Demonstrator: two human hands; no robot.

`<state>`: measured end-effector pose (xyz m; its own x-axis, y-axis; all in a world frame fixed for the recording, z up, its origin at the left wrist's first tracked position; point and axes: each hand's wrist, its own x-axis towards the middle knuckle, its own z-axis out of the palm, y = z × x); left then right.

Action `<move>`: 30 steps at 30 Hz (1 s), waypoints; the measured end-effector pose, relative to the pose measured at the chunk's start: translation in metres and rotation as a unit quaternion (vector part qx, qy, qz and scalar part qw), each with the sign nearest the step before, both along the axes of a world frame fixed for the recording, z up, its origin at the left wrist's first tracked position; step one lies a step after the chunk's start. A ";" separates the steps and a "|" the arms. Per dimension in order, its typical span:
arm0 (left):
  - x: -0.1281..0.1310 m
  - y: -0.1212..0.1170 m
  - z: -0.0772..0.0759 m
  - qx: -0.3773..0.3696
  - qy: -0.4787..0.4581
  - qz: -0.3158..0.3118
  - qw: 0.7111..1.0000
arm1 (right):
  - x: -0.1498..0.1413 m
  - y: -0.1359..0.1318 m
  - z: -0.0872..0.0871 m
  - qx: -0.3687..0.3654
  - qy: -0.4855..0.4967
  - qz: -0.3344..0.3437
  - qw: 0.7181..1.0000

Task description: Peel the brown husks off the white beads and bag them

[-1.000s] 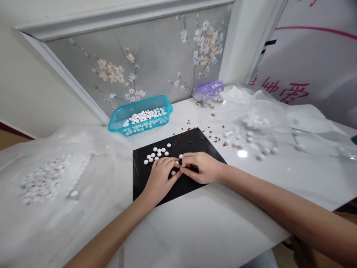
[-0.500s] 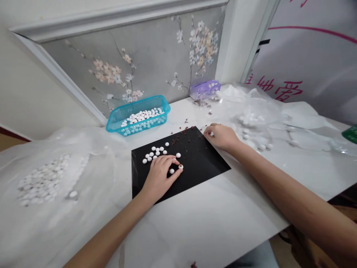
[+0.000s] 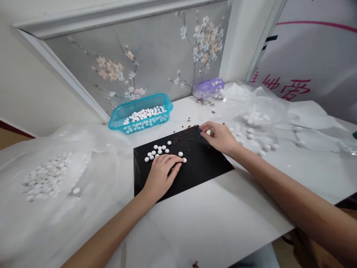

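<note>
A black mat point(image 3: 200, 165) lies on the white table. My left hand point(image 3: 161, 175) rests flat on it, fingers spread, fingertips touching a small white bead point(image 3: 184, 160). A cluster of white beads point(image 3: 157, 150) lies just beyond that hand. My right hand point(image 3: 220, 137) hovers over the mat's far right corner, fingers curled with thumb and forefinger pinched; whether they hold a piece is hidden. Small dark red bits point(image 3: 184, 134) are scattered along the mat's far edge.
A blue basket point(image 3: 114, 121) with white beads stands at the back. A purple container point(image 3: 206, 87) sits by the wall. Clear plastic bags with beads lie at left point(image 3: 47, 178) and right point(image 3: 256, 119). The table's near edge runs below my arms.
My right hand left my left hand, went out to the mat's far right corner and stays there. My left hand slid slightly forward, its fingers flattening over the beads.
</note>
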<state>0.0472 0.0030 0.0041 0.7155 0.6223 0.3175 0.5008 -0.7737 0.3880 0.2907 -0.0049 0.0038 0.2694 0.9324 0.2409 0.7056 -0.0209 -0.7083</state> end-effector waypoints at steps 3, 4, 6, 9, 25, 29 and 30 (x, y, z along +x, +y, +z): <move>0.000 0.001 0.000 0.012 -0.006 -0.006 1.000 | -0.015 -0.004 0.002 -0.023 0.163 0.043 0.985; 0.000 0.001 0.000 0.015 -0.010 -0.005 1.000 | -0.020 -0.005 0.003 -0.043 0.205 0.060 0.976; 0.001 0.001 0.000 0.016 -0.019 0.006 1.000 | -0.030 -0.008 0.006 -0.078 0.272 0.088 0.955; 0.002 0.001 0.001 0.000 -0.016 0.032 0.999 | -0.039 -0.013 0.008 -0.110 0.356 0.114 0.921; 0.003 0.003 -0.001 -0.062 -0.004 0.024 0.998 | -0.054 -0.018 -0.002 -0.186 0.426 0.176 0.867; 0.004 0.002 -0.001 -0.065 -0.003 0.019 0.998 | -0.054 -0.018 -0.008 -0.171 0.419 0.186 0.872; 0.004 0.002 -0.001 -0.064 -0.003 0.017 0.998 | -0.055 -0.017 -0.010 -0.166 0.417 0.189 0.873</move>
